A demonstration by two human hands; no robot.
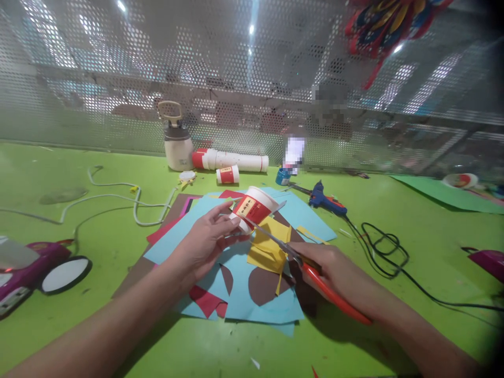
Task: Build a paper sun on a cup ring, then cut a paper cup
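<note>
My left hand [214, 233] grips a red and white paper cup [255, 206] by its base end, with the cup tilted and its mouth toward the upper right. In my right hand [328, 262] are scissors [287, 247] with orange-red handles. Their blades are apart, one in front of the cup's side and the other tip showing beyond its rim; I cannot tell whether they have cut into it. Below both hands lies a pile of coloured paper: light blue sheets [268, 307], folded yellow paper [270, 257], and brown and red pieces.
At the back stand a spray bottle [179, 149], a stack of white cups [240, 161] on its side and another paper cup [228, 175]. A blue glue gun [328, 199] with a looping black cord lies right. A power strip [16, 302] and round mirror-like disc [65, 274] sit left.
</note>
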